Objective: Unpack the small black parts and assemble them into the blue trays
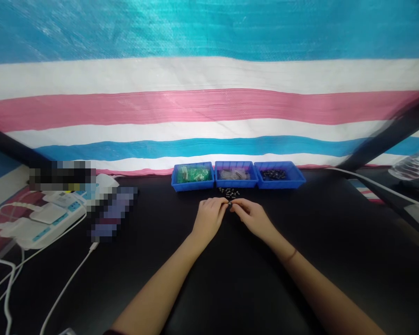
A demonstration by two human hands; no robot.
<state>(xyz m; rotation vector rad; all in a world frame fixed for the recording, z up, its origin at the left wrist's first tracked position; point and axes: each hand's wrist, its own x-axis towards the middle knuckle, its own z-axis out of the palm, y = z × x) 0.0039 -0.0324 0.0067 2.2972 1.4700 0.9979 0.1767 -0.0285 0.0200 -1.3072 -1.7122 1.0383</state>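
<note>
My left hand (pixel 210 215) and my right hand (pixel 253 216) meet at the middle of the black table. Between their closed fingertips is a small dark part (pixel 230 203), too small to make out in detail. Just beyond the fingers lies a loose pile of small dark and metallic parts (pixel 229 192). Behind the pile stand three blue trays side by side. The left tray (pixel 192 186) holds green pieces, the middle tray (pixel 236 183) holds clear or greyish pieces, and the right tray (pixel 293 179) holds small black parts at its left side.
A white power strip (pixel 52 228) with plugs and cables lies at the left. Beside it is a blurred phone-like object (pixel 114 214) with a white cable. Striped sheeting (pixel 209 109) hangs behind the table. A clear plastic object (pixel 414 164) and a white cable are at the right.
</note>
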